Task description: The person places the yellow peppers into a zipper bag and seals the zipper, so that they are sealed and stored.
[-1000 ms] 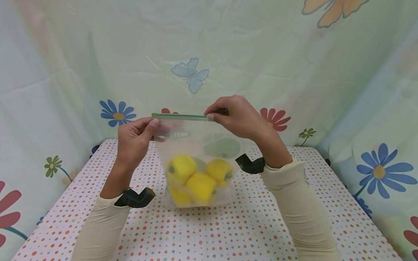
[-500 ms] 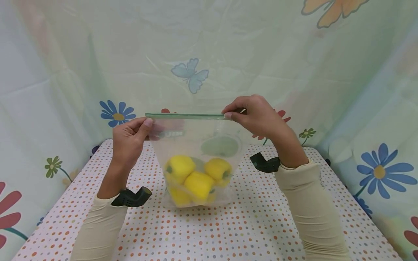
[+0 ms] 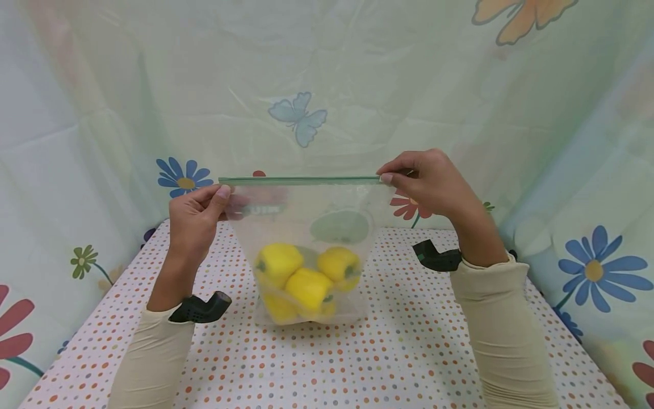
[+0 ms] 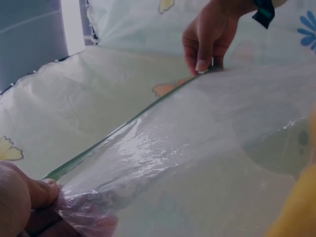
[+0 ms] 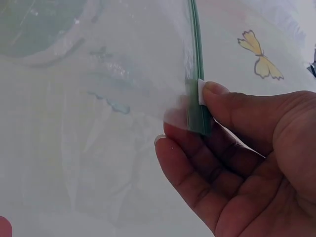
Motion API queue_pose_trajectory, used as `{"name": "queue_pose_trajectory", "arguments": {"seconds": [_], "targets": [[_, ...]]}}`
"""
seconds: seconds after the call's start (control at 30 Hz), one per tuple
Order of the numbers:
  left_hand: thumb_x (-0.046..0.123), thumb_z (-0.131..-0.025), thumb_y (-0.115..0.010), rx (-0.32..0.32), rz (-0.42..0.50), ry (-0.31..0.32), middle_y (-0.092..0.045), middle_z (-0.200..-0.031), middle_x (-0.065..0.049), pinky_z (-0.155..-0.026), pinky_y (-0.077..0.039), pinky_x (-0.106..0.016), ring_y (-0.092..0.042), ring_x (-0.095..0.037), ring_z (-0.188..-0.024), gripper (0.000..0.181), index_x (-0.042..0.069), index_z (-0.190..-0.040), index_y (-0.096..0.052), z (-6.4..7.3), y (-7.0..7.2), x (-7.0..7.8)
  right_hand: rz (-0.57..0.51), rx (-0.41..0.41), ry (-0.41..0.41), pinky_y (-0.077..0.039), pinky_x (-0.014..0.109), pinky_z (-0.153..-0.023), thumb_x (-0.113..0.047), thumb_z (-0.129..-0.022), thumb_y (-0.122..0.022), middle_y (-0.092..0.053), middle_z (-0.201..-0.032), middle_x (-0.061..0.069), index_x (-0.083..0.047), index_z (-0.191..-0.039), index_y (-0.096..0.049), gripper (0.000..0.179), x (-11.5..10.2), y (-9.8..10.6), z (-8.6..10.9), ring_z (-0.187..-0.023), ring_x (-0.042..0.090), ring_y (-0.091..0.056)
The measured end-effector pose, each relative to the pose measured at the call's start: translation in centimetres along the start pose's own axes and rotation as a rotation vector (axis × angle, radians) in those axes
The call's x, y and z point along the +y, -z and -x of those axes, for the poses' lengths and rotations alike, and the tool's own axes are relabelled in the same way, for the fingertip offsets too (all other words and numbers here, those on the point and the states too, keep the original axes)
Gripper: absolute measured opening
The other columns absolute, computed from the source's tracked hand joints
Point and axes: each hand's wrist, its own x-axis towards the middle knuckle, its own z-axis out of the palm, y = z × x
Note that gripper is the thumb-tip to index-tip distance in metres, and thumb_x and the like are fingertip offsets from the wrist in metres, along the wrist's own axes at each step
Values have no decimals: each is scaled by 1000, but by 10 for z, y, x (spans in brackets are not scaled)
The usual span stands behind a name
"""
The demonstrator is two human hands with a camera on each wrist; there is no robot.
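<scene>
A clear zip bag (image 3: pixel 352 199) stands upright on the table, its green zip strip (image 3: pixel 301 180) stretched level along the top. Inside lie several yellow bell peppers (image 3: pixel 309 288) with green stems. My left hand (image 3: pixel 194 218) pinches the bag's upper left corner between thumb and fingers; some fingers show through the plastic. At the right end of the strip, my right hand (image 3: pixel 426 179) pinches a small white slider (image 5: pixel 201 92) with thumb and fingers, clearest in the right wrist view. In the left wrist view the strip runs taut between both hands.
The table (image 3: pixel 409 352) has a white cover with coloured dots. Pale curtains (image 3: pixel 409 74) printed with flowers and butterflies surround it on the back and sides. A black wrist device (image 3: pixel 200 308) sits on the left wrist, another wrist device (image 3: pixel 436 255) on the right.
My right hand has slid rightward along the green strip with the slider, from past its middle to its right end. My left hand has shifted slightly left, still holding the corner.
</scene>
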Motion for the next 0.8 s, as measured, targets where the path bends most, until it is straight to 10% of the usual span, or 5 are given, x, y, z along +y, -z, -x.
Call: {"name": "queue_pose_trajectory", "arguments": {"seconds": [0.23,0.4,0.8], "targets": [[11,-94,-61,-11,11,-14,-74,-82,-3,-68,-57,-29,-70,-16,-68,27,-12,-106,-68,0,0,1,-27,80,-34,-47,22,-67,-16,-93,-66,-73,-89,6,-8,-105,-76,18,12,-1,9,-77,12,-68],[8,-94,-61,-34,-18,-17,-74,-82,-3,-68,-56,-29,-71,-17,-67,24,-12,-105,-69,9,1,13,-192,161,97,-47,21,-54,-6,-91,-66,-71,-77,8,-1,-103,-73,15,19,-4,24,-64,9,-67],[-6,-93,-57,-272,156,-135,-73,-86,-16,-71,-57,-35,-71,-25,-70,16,-16,-96,-69,34,-1,63,-474,300,348,-53,20,-75,20,-81,-62,-67,-92,15,18,-100,-67,20,0,20,83,-75,16,-70]]}}
